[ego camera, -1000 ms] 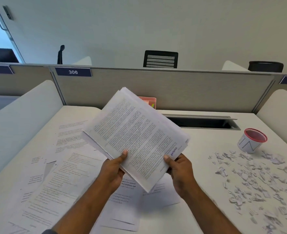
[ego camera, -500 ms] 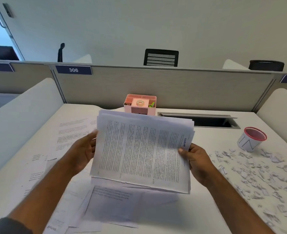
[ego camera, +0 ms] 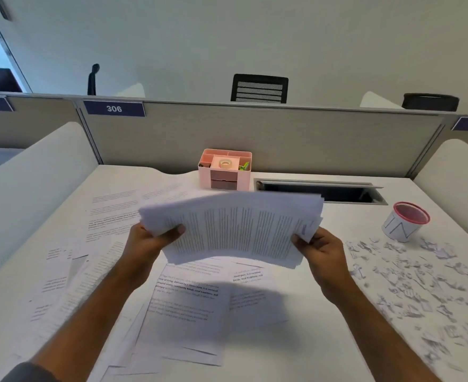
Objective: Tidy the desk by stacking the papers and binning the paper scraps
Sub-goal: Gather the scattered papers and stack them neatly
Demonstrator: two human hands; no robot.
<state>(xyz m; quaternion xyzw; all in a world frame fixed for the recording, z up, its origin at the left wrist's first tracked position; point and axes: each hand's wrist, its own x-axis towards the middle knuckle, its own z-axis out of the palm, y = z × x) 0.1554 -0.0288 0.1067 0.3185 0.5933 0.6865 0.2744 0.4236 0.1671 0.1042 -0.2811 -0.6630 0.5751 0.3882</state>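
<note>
Both hands are up over the middle of the counter (ego camera: 323, 340) with a thick stack of papers (ego camera: 235, 230) between them, lifted clear of the surface and throwing a shadow on the sheets below. The left hand (ego camera: 147, 244) grips the stack's left end, thumb curled over the top sheet. The right hand (ego camera: 319, 250) clamps the right end, thumb on top and fingers tucked beneath. The stack bows upward in the middle, its printed lines running away from the near edge, and the sheet edges are fanned unevenly at the far right corner.

Under the stack, loose printed sheets (ego camera: 188, 304) lie overlapping near the front edge. More loose pages (ego camera: 108, 216) spread across the left side of the counter, some blurred.

Over on the right side, paper scraps (ego camera: 420, 282) are scattered thickly from the middle right down toward the near right corner. Just beyond them sits a small white bin (ego camera: 405, 224) with a red mesh rim, tilted, near the right edge, with letters on its side. It stands apart from the hands.

At the back edge, against the grey partition (ego camera: 282, 139), stands a pink desk organiser (ego camera: 224, 169) holding a roll of tape, and to its right a cable slot (ego camera: 318, 191) is open in the counter. A label reading 306 (ego camera: 114, 108) hangs on the partition's left end.
</note>
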